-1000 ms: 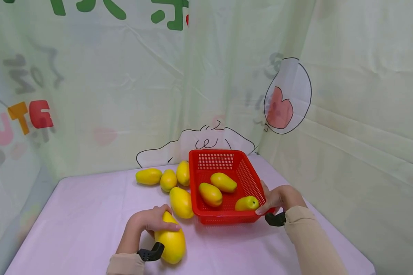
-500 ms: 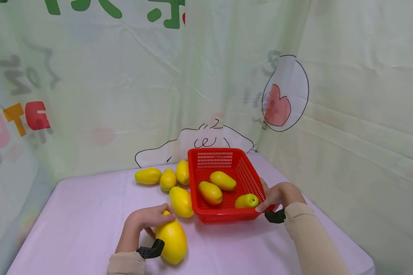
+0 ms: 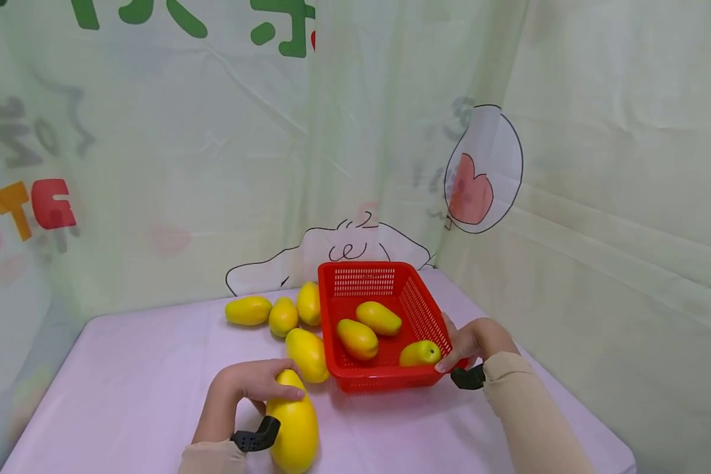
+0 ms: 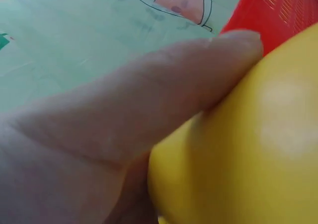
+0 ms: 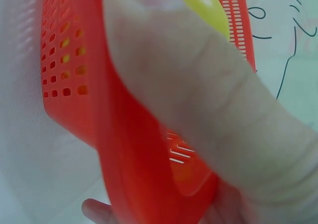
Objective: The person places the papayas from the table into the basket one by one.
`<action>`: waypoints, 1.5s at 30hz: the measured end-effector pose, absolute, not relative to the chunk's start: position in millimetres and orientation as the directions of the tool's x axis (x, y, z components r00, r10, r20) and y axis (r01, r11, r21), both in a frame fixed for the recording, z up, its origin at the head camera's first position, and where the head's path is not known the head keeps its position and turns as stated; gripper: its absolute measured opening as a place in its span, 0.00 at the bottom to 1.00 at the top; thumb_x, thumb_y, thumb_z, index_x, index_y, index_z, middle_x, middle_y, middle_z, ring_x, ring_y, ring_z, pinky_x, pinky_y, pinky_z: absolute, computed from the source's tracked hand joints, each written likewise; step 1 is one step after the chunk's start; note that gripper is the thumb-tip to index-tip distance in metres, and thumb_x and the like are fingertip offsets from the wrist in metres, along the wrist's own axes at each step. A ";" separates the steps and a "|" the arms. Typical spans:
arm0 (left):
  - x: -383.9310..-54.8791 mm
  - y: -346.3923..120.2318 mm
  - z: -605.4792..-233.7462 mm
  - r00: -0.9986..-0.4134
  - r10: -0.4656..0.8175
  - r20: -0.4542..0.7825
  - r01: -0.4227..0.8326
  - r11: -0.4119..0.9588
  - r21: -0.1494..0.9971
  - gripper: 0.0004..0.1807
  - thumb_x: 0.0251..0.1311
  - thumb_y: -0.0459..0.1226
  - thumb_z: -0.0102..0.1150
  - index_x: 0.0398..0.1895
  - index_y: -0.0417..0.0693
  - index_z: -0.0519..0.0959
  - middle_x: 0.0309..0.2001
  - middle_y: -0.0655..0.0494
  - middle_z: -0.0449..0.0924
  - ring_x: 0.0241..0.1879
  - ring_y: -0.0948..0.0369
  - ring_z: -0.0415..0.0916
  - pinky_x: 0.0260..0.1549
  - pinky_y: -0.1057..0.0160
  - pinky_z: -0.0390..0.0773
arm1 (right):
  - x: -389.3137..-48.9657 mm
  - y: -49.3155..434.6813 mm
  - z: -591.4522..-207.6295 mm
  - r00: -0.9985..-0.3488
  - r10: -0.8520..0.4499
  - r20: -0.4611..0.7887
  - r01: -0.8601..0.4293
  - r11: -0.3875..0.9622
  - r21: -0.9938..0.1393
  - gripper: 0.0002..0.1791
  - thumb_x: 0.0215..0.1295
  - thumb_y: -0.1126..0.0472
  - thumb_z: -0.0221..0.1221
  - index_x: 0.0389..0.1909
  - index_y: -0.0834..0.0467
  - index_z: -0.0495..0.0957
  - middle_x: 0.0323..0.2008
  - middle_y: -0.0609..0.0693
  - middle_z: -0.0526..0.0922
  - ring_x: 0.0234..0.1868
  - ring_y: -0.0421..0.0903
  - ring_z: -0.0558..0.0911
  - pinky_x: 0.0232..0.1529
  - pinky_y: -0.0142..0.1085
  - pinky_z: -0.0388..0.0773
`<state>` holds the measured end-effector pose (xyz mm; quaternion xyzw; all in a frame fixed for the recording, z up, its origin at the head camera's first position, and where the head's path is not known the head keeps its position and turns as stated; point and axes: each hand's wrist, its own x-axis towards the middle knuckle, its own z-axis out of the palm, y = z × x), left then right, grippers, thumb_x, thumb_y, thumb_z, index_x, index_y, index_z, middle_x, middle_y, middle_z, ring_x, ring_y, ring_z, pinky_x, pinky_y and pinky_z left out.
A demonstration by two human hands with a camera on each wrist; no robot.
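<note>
Shifted since half a second ago: my left hand (image 3: 255,382)'s thumb, which has come down again along the large yellow fruit (image 3: 295,424), and the near end of that fruit, which reaches slightly closer to the table's near edge. The red basket (image 3: 388,376) keeps its place on the table (image 3: 154,382).

Item: large yellow fruit, one, smooth; toward the near edge, before the basket's near left corner and apart from it. Grasped by my left hand at its far end, thumb on top.

Item: red basket, one, slotted walls; close to the table's far right corner. My right hand (image 3: 474,339) grips its near right corner, thumb over the rim, fingers outside.

Contents of basket, three yellow fruits: one near the left wall (image 3: 357,339), one behind it (image 3: 378,318), one in the near right corner (image 3: 421,353).

Outside, left of basket, four yellow fruits: three in a row by the far edge (image 3: 247,310), one nearer me beside the basket's left wall (image 3: 308,355).

Worn: beige sleeves (image 3: 524,401); black wrist pieces (image 3: 257,436).
</note>
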<state>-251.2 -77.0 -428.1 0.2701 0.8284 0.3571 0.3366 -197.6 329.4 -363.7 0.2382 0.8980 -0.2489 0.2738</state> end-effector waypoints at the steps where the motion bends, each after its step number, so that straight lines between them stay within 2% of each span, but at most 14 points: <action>1: -250.7 -77.3 -427.0 -0.619 0.707 -0.343 0.235 0.583 0.777 0.20 0.55 0.49 0.64 0.48 0.55 0.73 0.39 0.53 0.75 0.36 0.56 0.74 0.32 0.57 0.82 | -198.0 329.7 -363.3 -0.740 0.284 -0.610 0.555 0.771 -0.313 0.73 0.39 0.42 0.74 0.74 0.52 0.29 0.46 0.62 0.76 0.54 0.61 0.68 0.41 0.47 0.82; 5: -248.7 -79.9 -422.6 -0.590 0.766 -0.256 0.337 0.521 0.784 0.23 0.52 0.49 0.66 0.50 0.57 0.72 0.39 0.57 0.75 0.39 0.58 0.72 0.39 0.58 0.75 | -199.2 329.3 -362.1 -0.744 0.263 -0.614 0.534 0.787 -0.309 0.73 0.40 0.42 0.73 0.74 0.49 0.26 0.45 0.62 0.75 0.54 0.60 0.68 0.43 0.47 0.82; 8: -247.3 -81.7 -419.4 -0.580 0.789 -0.205 0.380 0.483 0.789 0.24 0.50 0.49 0.67 0.50 0.59 0.72 0.40 0.57 0.75 0.41 0.58 0.71 0.40 0.58 0.72 | -199.6 328.8 -361.7 -0.744 0.260 -0.616 0.530 0.791 -0.305 0.73 0.40 0.42 0.73 0.74 0.49 0.26 0.45 0.61 0.76 0.53 0.60 0.69 0.43 0.47 0.82; 15: -244.2 -86.1 -409.1 -0.588 0.791 -0.167 0.299 0.405 0.864 0.25 0.51 0.48 0.68 0.51 0.54 0.72 0.42 0.53 0.75 0.39 0.56 0.74 0.34 0.58 0.80 | -199.3 326.9 -359.2 -0.741 0.290 -0.606 0.552 0.777 -0.303 0.73 0.39 0.42 0.74 0.74 0.49 0.28 0.45 0.62 0.76 0.53 0.61 0.68 0.40 0.46 0.83; 18: -242.1 -87.1 -403.1 -0.623 0.766 -0.159 0.296 0.419 0.858 0.27 0.51 0.48 0.68 0.52 0.52 0.70 0.42 0.52 0.74 0.39 0.56 0.74 0.32 0.57 0.82 | -199.0 326.8 -359.0 -0.738 0.299 -0.605 0.564 0.765 -0.310 0.73 0.39 0.43 0.74 0.74 0.50 0.28 0.46 0.63 0.75 0.53 0.62 0.68 0.40 0.45 0.83; 23: -237.1 -86.8 -393.9 -0.695 0.713 -0.091 0.370 0.465 0.804 0.30 0.50 0.48 0.69 0.54 0.49 0.69 0.42 0.52 0.74 0.37 0.57 0.73 0.29 0.57 0.81 | -198.8 327.1 -359.9 -0.741 0.280 -0.611 0.560 0.760 -0.331 0.74 0.39 0.43 0.74 0.74 0.49 0.27 0.48 0.64 0.73 0.53 0.61 0.68 0.40 0.46 0.83; 30: -231.2 -83.5 -383.4 -0.810 0.581 0.078 0.474 0.571 0.671 0.31 0.48 0.48 0.70 0.55 0.51 0.71 0.43 0.58 0.76 0.39 0.62 0.72 0.42 0.60 0.76 | -199.2 329.4 -364.9 -0.746 0.243 -0.621 0.536 0.772 -0.342 0.73 0.41 0.44 0.73 0.74 0.49 0.26 0.48 0.63 0.72 0.52 0.59 0.69 0.41 0.46 0.82; 35: -226.2 -80.2 -376.5 -0.864 0.476 0.166 0.468 0.634 0.616 0.30 0.46 0.45 0.72 0.55 0.55 0.72 0.46 0.58 0.76 0.41 0.61 0.72 0.43 0.59 0.76 | -199.8 330.2 -365.9 -0.749 0.234 -0.620 0.522 0.785 -0.334 0.73 0.42 0.43 0.73 0.74 0.50 0.25 0.49 0.63 0.72 0.51 0.57 0.72 0.43 0.47 0.82; 39: -223.5 -75.9 -370.4 -0.882 0.404 0.241 0.466 0.671 0.577 0.32 0.47 0.47 0.71 0.57 0.54 0.71 0.49 0.54 0.74 0.39 0.57 0.73 0.37 0.58 0.77 | -199.8 331.2 -365.9 -0.749 0.241 -0.617 0.527 0.781 -0.335 0.72 0.42 0.44 0.73 0.74 0.50 0.25 0.50 0.63 0.72 0.50 0.57 0.72 0.42 0.47 0.82; 42: -222.6 -71.1 -367.1 -0.904 0.317 0.285 0.426 0.707 0.565 0.34 0.49 0.50 0.70 0.60 0.55 0.69 0.52 0.50 0.73 0.37 0.54 0.74 0.32 0.56 0.78 | -199.6 331.3 -366.1 -0.748 0.245 -0.616 0.531 0.778 -0.336 0.72 0.42 0.44 0.73 0.74 0.50 0.25 0.49 0.63 0.72 0.51 0.58 0.71 0.42 0.47 0.82; 45: -222.8 -63.7 -366.2 -0.927 0.196 0.321 0.356 0.730 0.583 0.35 0.51 0.51 0.68 0.62 0.55 0.67 0.56 0.47 0.70 0.39 0.50 0.76 0.33 0.49 0.80 | -198.7 331.3 -365.5 -0.750 0.254 -0.611 0.535 0.775 -0.335 0.73 0.41 0.44 0.73 0.74 0.49 0.26 0.48 0.62 0.73 0.52 0.59 0.69 0.41 0.46 0.83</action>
